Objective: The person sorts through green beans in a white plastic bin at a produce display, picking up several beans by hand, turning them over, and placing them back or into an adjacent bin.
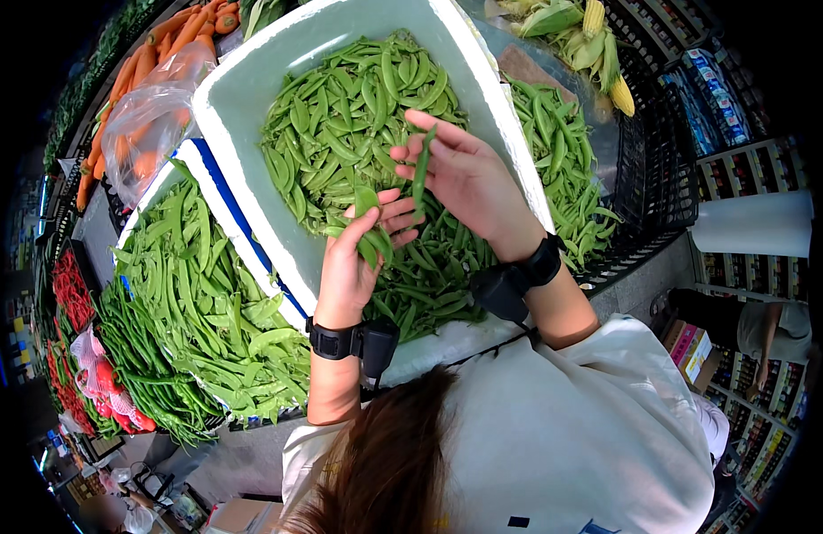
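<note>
A white foam box (pixel 244 173) holds a heap of green pea pods (pixel 344 127). Over the heap's lower part, my left hand (pixel 358 240) holds several flat green pods (pixel 366 200) between thumb and fingers, some lying in the palm. To its right and a little higher, my right hand (pixel 458 167) has a single green pod (pixel 422 167) between thumb and fingers, roughly upright in the view. The two hands are close but apart. Pods below the hands lie in shadow. Each wrist wears a black strap with a black device.
Flat green beans (pixel 211 287) fill a box at left, beside long green peppers (pixel 144 360), red chillies (pixel 71 290) and bagged carrots (pixel 141 127). More pods (pixel 558 147) and corn (pixel 591 53) lie at right, near a black crate (pixel 665 167). Another person (pixel 778 327) is at far right.
</note>
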Tool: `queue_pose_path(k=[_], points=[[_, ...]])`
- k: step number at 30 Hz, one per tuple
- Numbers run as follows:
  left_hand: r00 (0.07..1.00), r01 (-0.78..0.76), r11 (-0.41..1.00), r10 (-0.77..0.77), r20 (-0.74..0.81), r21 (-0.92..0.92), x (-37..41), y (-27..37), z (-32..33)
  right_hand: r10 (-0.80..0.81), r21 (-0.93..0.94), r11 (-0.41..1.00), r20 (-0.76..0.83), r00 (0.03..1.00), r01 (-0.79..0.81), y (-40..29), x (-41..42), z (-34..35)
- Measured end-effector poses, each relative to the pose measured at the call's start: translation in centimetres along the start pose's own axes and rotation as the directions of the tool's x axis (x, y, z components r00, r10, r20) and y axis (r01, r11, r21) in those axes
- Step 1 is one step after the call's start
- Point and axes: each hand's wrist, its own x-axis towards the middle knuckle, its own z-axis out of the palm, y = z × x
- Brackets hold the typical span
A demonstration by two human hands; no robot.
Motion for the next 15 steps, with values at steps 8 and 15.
queue_pose_path(k=[8,15], points=[[0.997,0.036,0.998,-0.04,0.066,0.051,0.0,0.1,-0.5,0.11,0.343,0.931,0.049,0.993,-0.121,0.1,-0.3,0.6],[0.996,0.034,0.996,-0.04,0.083,0.077,-0.2,0.3,-0.7,0.151,-0.214,0.96,-0.138,0.979,-0.179,-0.1,-0.7,0.9]])
